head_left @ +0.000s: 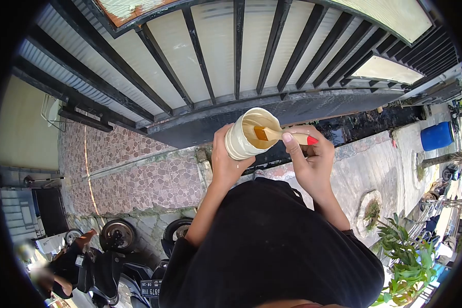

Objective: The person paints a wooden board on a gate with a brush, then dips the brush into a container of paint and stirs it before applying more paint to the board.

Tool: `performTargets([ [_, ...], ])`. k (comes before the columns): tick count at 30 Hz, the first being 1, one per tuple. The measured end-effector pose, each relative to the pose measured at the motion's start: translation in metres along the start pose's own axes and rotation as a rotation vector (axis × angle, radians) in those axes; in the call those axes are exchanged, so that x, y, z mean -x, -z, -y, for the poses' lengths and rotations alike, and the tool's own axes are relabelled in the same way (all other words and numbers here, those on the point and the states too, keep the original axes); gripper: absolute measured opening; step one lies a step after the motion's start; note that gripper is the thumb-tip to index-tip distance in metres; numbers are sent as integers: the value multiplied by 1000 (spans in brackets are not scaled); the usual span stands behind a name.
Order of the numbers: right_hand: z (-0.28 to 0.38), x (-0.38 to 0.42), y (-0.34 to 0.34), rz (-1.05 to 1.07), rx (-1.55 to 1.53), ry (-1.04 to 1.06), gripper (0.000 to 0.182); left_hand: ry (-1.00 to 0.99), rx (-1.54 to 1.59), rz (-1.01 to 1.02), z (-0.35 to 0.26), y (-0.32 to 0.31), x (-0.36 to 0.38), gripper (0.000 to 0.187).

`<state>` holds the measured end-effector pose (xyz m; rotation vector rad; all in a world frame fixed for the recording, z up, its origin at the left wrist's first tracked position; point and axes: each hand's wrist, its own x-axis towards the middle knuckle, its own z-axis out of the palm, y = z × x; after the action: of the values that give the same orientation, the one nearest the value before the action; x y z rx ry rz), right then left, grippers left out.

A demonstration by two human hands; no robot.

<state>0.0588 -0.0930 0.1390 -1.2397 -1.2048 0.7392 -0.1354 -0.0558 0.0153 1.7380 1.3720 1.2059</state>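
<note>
My left hand [228, 160] is wrapped round a cream-coloured paint cup [237, 145], tilted so its mouth faces up toward me. Pale paint coats the cup's inner wall and streaks its outside. In my right hand [313, 161] is a paintbrush [274, 134] with a wooden handle and a red tip, pinched between thumb and fingers. Its amber bristles reach into the mouth of the cup. Beyond both hands stands a metal gate [238, 56] with black bars over cream panels.
A dark ditch [339, 134] runs below the gate. Stone-patterned paving [154, 179] lies to the left. Parked motorcycles [119, 235] and a person [61, 272] are at lower left. A blue barrel [436, 136] and a leafy plant [403, 256] are on the right.
</note>
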Motion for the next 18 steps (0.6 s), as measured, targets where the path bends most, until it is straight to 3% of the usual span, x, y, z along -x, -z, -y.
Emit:
performTargets([
  [2,1,-5,9,130,250,100,10,8,38,9,-3,-7,-1,99],
  [6,-15,-18,12,157,364,473,11,13,38,1,-8,-20,-1,97],
  [8,-17,-20,18,169,373,514,15,4,44,-25,-12,-27,-1,96],
  [10,-16,-22,24,214,311,404,14,4,53,-32,-13,-34,-2,96],
  [16,-28,-34,40,177,280,474,14,68,48,-50,-13,-53,-1,96],
  [18,-29,-35,48,188,217,323,14,84,55,-57,-15,-60,0,94],
])
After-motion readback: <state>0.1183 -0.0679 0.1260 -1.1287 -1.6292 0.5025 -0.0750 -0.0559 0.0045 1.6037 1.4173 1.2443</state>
